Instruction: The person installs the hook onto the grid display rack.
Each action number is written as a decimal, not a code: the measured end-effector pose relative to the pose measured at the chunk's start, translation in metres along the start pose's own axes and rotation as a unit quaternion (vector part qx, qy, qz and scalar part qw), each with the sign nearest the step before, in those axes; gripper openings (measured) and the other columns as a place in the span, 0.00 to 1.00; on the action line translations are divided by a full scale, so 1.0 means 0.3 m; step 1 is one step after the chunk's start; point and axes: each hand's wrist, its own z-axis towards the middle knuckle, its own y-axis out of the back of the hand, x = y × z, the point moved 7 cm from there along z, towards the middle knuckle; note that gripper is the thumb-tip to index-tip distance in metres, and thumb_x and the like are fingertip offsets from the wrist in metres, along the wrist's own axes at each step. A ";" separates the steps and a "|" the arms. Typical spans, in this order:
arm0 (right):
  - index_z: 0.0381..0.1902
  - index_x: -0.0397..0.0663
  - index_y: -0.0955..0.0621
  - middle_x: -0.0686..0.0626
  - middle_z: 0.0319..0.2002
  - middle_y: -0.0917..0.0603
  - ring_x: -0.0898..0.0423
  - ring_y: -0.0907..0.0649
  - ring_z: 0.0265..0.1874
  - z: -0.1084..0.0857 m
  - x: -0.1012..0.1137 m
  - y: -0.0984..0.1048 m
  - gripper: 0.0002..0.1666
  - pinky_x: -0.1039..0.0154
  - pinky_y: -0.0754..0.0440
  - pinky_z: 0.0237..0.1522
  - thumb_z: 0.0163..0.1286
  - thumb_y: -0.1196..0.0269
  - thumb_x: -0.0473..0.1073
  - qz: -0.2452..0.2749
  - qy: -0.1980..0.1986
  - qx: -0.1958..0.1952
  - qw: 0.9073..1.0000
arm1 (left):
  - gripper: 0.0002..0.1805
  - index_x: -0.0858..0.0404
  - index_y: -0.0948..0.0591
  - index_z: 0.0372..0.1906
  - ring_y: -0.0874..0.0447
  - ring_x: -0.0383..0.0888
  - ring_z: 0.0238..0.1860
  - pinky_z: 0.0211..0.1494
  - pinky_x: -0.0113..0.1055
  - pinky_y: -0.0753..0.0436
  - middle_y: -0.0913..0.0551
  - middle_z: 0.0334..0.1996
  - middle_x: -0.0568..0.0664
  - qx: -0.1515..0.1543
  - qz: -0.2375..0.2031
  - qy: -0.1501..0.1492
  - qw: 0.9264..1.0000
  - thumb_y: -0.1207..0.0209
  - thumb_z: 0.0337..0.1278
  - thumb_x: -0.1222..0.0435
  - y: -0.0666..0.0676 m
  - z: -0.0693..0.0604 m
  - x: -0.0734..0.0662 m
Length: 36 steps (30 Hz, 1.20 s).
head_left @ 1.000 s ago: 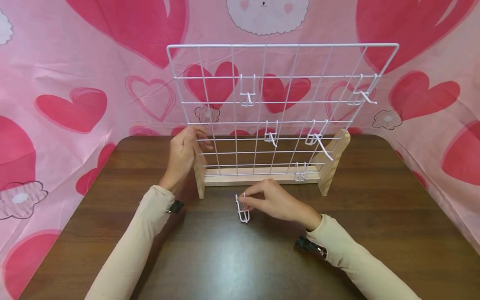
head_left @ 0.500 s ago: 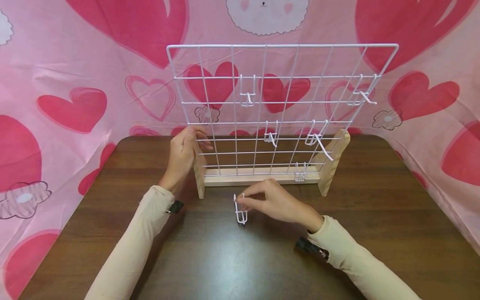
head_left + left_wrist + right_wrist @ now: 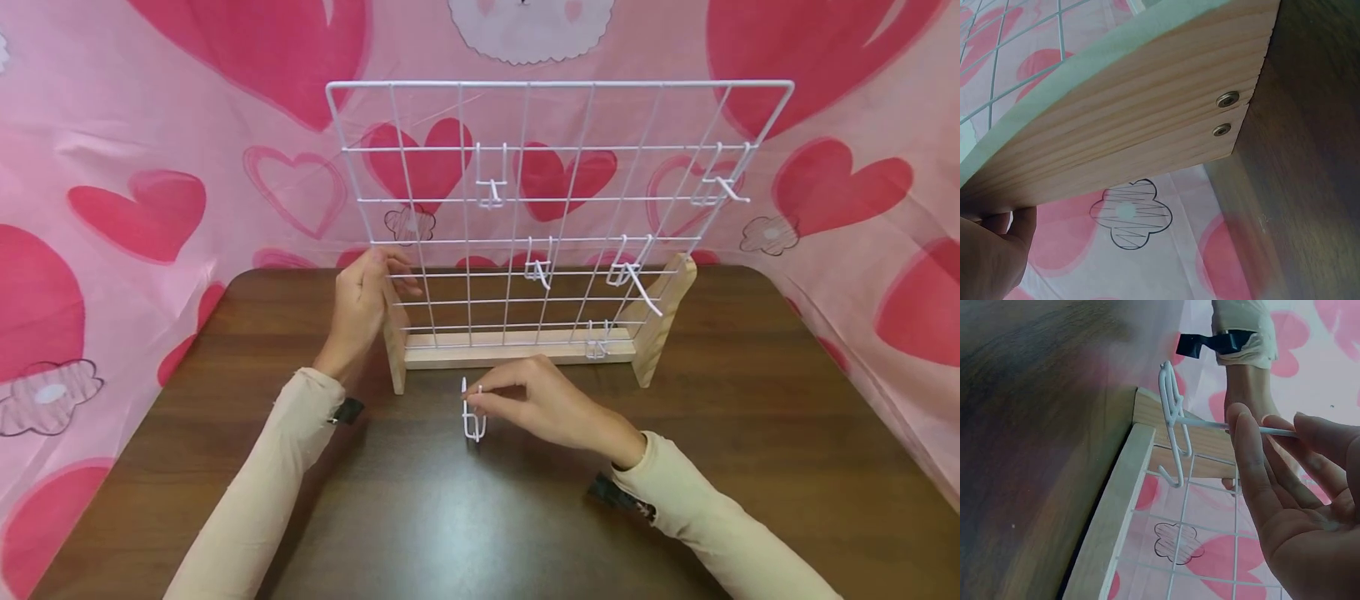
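Note:
A white wire grid rack (image 3: 558,84) stands on the table between two wooden side supports. My left hand (image 3: 356,304) grips the upper part of the left wooden support (image 3: 394,354); in the left wrist view its fingers (image 3: 1019,228) bend at the board's edge. In front of the rack, my right hand (image 3: 555,408) pinches a white wire hook (image 3: 475,425) just above the table. The right wrist view shows thumb and fingers on its long prong, with the hook's backplate loop (image 3: 1171,422) pointing away from the palm.
Several white hooks hang on the grid, among them an upper left hook (image 3: 491,187), an upper right hook (image 3: 720,185) and a long hook (image 3: 637,279). A wooden crossbar (image 3: 517,357) joins the supports. Behind the brown table (image 3: 420,533) hangs a pink heart-print cloth (image 3: 292,192).
My right hand has shifted slightly left with the hook, which now stands more upright. My left hand stays on the wooden support. The head view has shifted slightly.

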 end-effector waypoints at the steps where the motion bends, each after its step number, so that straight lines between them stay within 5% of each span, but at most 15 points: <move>1: 0.45 0.51 0.11 0.52 0.42 0.11 0.63 0.14 0.42 0.002 0.004 0.001 0.11 0.65 0.14 0.48 0.73 0.38 0.46 -0.003 0.006 -0.004 1.000 | 0.24 0.82 0.23 0.42 0.13 0.53 0.28 0.36 0.47 0.11 0.17 0.34 0.68 -0.002 -0.002 0.002 1.000 0.59 0.79 0.62 0.002 0.000 0.000; 11: 0.45 0.48 0.11 0.52 0.42 0.11 0.63 0.14 0.44 0.014 0.057 0.014 0.09 0.65 0.14 0.49 0.70 0.35 0.39 -0.032 0.079 -0.058 0.995 | 0.20 0.81 0.23 0.43 0.14 0.60 0.29 0.37 0.48 0.11 0.17 0.35 0.69 -0.004 -0.002 0.010 1.000 0.60 0.78 0.68 0.014 -0.006 0.000; 18: 0.45 0.47 0.11 0.56 0.42 0.11 0.64 0.14 0.46 0.018 0.080 0.017 0.09 0.66 0.16 0.53 0.69 0.34 0.39 -0.072 0.105 -0.084 0.988 | 0.20 0.82 0.23 0.43 0.13 0.54 0.29 0.37 0.44 0.10 0.16 0.36 0.56 -0.001 -0.011 0.004 1.000 0.59 0.78 0.66 0.020 -0.006 -0.004; 30: 0.48 0.41 0.13 0.53 0.37 0.11 0.61 0.12 0.29 0.031 0.113 0.021 0.11 0.69 0.12 0.32 0.68 0.35 0.34 -0.031 0.119 -0.086 0.989 | 0.22 0.80 0.22 0.44 0.14 0.60 0.30 0.38 0.44 0.10 0.16 0.35 0.68 0.008 0.015 -0.008 1.000 0.60 0.79 0.64 -0.001 0.004 -0.011; 36: 0.49 0.40 0.13 0.50 0.41 0.11 0.62 0.12 0.32 0.038 0.122 0.017 0.13 0.68 0.12 0.36 0.68 0.35 0.32 -0.022 0.125 -0.086 0.988 | 0.20 0.83 0.23 0.43 0.18 0.73 0.31 0.38 0.51 0.11 0.18 0.35 0.75 0.014 0.022 -0.007 1.000 0.62 0.78 0.69 -0.022 -0.003 -0.100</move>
